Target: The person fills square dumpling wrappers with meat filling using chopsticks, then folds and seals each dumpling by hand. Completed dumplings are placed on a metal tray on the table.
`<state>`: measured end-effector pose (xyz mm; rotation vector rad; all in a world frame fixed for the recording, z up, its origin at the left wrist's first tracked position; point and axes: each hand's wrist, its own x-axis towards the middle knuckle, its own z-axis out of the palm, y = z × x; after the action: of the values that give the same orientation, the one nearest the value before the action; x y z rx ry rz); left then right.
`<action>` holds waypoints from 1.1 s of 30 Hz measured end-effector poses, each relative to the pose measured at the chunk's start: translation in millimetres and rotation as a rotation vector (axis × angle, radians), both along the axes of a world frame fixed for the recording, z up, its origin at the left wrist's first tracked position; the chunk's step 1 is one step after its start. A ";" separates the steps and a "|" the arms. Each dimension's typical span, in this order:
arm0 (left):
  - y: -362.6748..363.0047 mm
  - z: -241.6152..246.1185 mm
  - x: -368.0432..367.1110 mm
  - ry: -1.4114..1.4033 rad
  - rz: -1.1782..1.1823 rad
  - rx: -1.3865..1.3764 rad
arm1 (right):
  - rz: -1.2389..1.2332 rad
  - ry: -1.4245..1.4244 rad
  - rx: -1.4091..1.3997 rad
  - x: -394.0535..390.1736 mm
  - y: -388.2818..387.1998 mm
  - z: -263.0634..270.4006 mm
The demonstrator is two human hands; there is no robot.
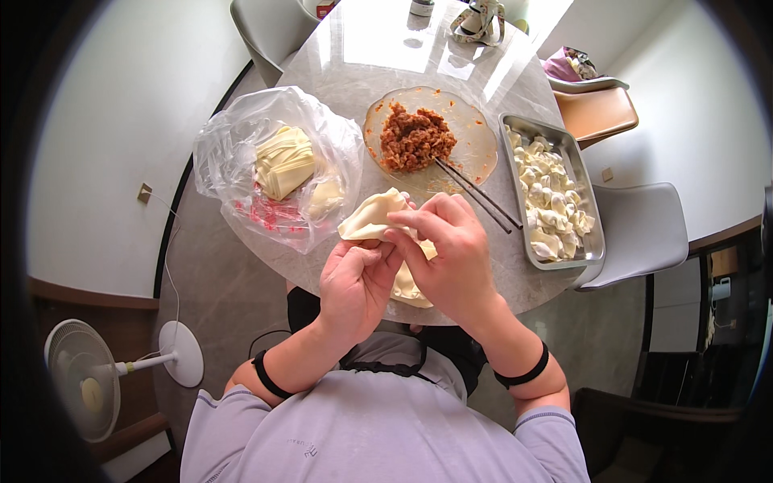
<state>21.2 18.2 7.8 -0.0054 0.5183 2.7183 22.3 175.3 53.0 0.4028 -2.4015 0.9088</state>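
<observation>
Between both hands, above the near side of the table, a folded dough wrapper (372,217) is held up. My left hand (361,282) grips its lower edge from underneath. At its right end, the fingers of my right hand (452,253) pinch the dough; whether filling is inside cannot be seen. More wrapper dough (409,285) lies on the table below, partly covered by my hands. Just beyond stands a scalloped glass plate (477,130) with a mound of reddish minced filling (416,137). Two dark chopsticks (480,196) rest with their tips in that filling.
An open plastic bag (220,148) at left holds stacked wrappers (284,162). To the right, a metal tray (595,238) carries many folded dumplings (548,193). Chairs (643,232) surround the stone-patterned table (338,78). A jar (421,8) stands at the far end; a fan (84,380) is lower left.
</observation>
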 end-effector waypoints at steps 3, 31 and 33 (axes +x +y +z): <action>1.6 1.8 0.9 0.028 0.006 0.003 | -0.033 0.125 0.046 -2.9 0.4 -2.4; -1.0 3.2 -2.8 0.110 -0.010 -0.029 | 0.021 0.145 0.119 -12.2 0.0 -7.1; -1.2 3.4 -0.5 0.102 -0.012 -0.037 | -0.008 0.133 0.033 -12.6 -1.0 -8.1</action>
<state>20.7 17.0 11.2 0.1273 0.5958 2.7081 9.7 174.3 44.9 0.4517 -2.2975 0.8139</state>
